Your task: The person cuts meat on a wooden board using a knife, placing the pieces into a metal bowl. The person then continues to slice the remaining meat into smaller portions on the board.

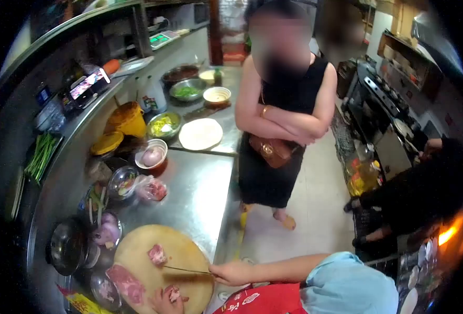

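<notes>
My right hand is closed around the handle of a knife, which shows only as a thin dark line over the round wooden cutting board. At the board's near edge, my left hand has its fingers curled on a small piece of raw meat. Left of that hand lies a larger slab of raw meat. Another meat chunk rests farther up the board, close to the knife's far end.
Bowls, purple onions and a bagged piece of meat line the steel counter. A round white sheet of dough lies farther back. One person stands across the counter corner, arms crossed; another person is by the stove, near a flame.
</notes>
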The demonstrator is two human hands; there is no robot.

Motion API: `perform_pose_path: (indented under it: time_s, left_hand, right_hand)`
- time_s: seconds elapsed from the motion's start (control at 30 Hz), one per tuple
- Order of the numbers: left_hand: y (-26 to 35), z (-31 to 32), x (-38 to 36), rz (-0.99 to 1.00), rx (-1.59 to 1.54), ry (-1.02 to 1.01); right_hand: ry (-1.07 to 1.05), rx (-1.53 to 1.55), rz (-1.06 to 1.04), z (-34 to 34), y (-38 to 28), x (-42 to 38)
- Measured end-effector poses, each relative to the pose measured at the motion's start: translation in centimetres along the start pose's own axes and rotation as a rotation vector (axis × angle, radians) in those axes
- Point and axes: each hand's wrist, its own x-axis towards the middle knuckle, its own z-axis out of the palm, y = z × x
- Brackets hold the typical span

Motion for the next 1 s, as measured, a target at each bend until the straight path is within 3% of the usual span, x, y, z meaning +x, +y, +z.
perform_pose_path:
  time_s: [0.1,0.23,0.47,0.57,0.73,0.77,0.83,0.9,1.0]
  left_hand:
    - [-2.0,5.5,-2.2,-0.336,-0.412,-0.019]
    - [0.2,5.8,-1.0,-0.399,-0.351,0.022]
    - [2.2,4.7,0.5,-0.263,-0.06,0.134]
    - [0.7,7.3,-0.1,-0.51,-0.506,0.14]
    - [1.5,7.1,0.7,-0.508,-0.337,0.126]
    - [1.5,7.0,0.7,-0.48,-0.266,0.147]
    - [1.4,7.7,0.9,-0.574,-0.438,0.13]
    - [1.2,7.5,1.1,-0.59,-0.525,0.131]
    - [2.1,7.2,1.5,-0.548,-0.677,0.213]
  right_hand:
    - [0.028,0.058,-0.022,0.2,-0.3,-0.2]
    - [-0.022,0.04,0.026,-0.1,-0.5,-0.1]
    - [-0.066,0.063,0.021,-0.9,-0.6,-0.3]
    - [-0.019,0.157,0.017,-2.4,-0.8,0.1]
    - [0.401,0.276,-0.031,-13.2,-5.9,5.2]
    - [0.546,0.227,-0.167,-15.6,-7.1,6.3]
    - [0.636,0.272,-0.212,-19.0,-9.1,7.2]
    - [0.602,0.306,-0.243,-19.0,-9.2,6.4]
    - [0.385,0.209,-0.242,-13.5,-6.1,4.1]
